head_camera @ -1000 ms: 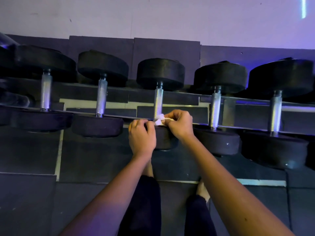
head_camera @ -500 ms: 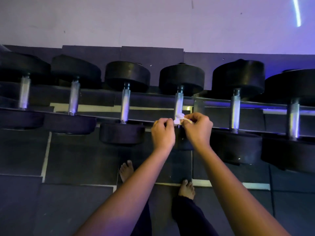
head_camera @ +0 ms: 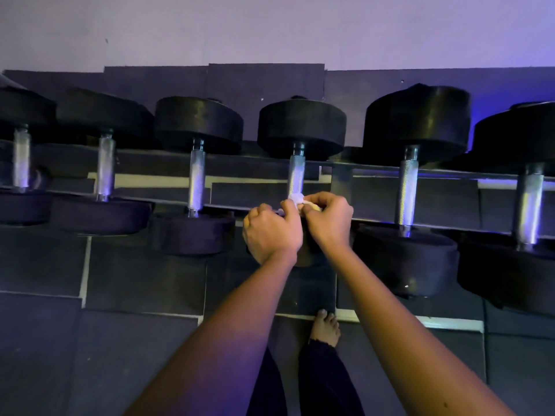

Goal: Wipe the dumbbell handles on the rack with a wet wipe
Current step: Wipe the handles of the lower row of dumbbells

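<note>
Several black dumbbells with knurled silver handles lie in a row on the rack. A small crumpled white wet wipe sits at the near end of the middle dumbbell handle. My left hand and my right hand meet there, and both pinch the wipe with curled fingers. The hands cover the handle's lower end and most of the near weight of that dumbbell.
Neighbouring handles stand left and right of the one under my hands. Dark rubber floor tiles lie below the rack. My bare foot stands close to the rack. A pale wall rises behind.
The view has shifted slightly, so the dumbbells sit a bit further right in frame. Both hands stay together on the wipe at the same handle's near end.
</note>
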